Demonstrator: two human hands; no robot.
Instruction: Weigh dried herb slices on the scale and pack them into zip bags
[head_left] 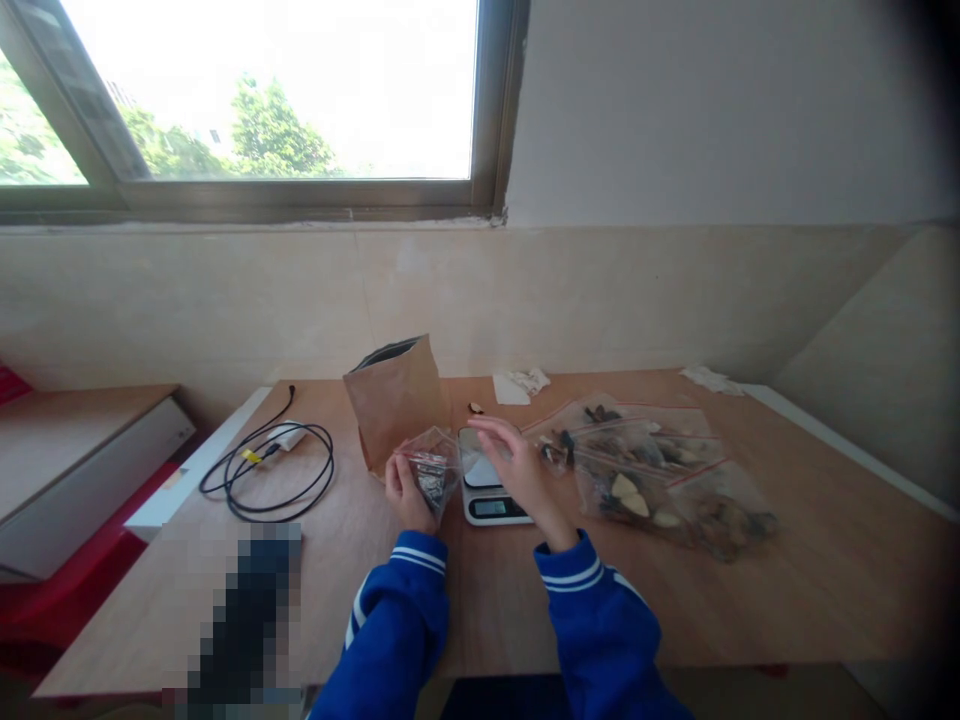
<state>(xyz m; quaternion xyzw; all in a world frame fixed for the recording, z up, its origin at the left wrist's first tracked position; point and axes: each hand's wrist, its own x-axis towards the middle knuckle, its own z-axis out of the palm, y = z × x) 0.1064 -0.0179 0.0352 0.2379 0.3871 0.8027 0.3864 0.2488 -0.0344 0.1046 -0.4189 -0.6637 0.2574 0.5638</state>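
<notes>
My left hand (408,494) is closed on the edge of a clear plastic zip bag (437,470) with shiny, dark contents that I cannot make out. Over a small white digital scale (472,508) hovers my right hand (517,462), its fingers stretched out and nothing visible in them. Part of the scale's pan is hidden by that hand, while its lit display shows in front. A brown kraft paper bag (397,402) stands upright with its top open, just behind my left hand. Behind the scale lies a small dark piece (476,408).
Several zip bags (646,500) of dried slices and dark pieces lie to the right. A coiled black cable (330,470) with a white adapter (287,435) is on the left, behind a pixelated dark object (251,610). Crumpled white tissue (531,380) lies near the wall.
</notes>
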